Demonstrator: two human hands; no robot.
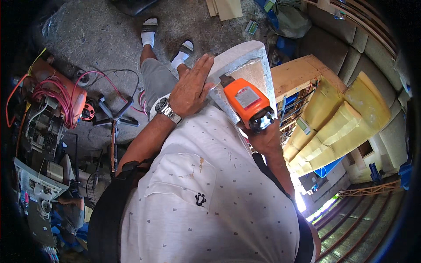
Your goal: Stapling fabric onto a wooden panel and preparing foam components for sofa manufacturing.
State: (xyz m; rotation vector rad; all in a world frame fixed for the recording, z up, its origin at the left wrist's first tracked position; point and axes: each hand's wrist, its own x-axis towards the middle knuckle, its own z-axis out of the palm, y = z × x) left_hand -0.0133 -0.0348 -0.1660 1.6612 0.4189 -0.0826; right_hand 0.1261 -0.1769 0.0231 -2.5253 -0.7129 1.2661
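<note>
My left hand, with a metal watch at the wrist, lies with its fingers stretched out along the left edge of a curved panel. Pale grey fabric wraps the panel's rim, and a bare brown face shows inside it. My right hand grips an orange staple gun by its handle, which is mostly hidden. The gun's dark nose points away from me, at the panel's inner side near the left fingertips. Whether the nose touches the panel, I cannot tell. The panel's near end rests against my body.
To the right stand a wooden frame and large yellow foam sheets, with grey upholstered pieces behind. On the left are coiled red hose, a dark swivel base and machine parts. Flat board pieces lie on the concrete floor ahead.
</note>
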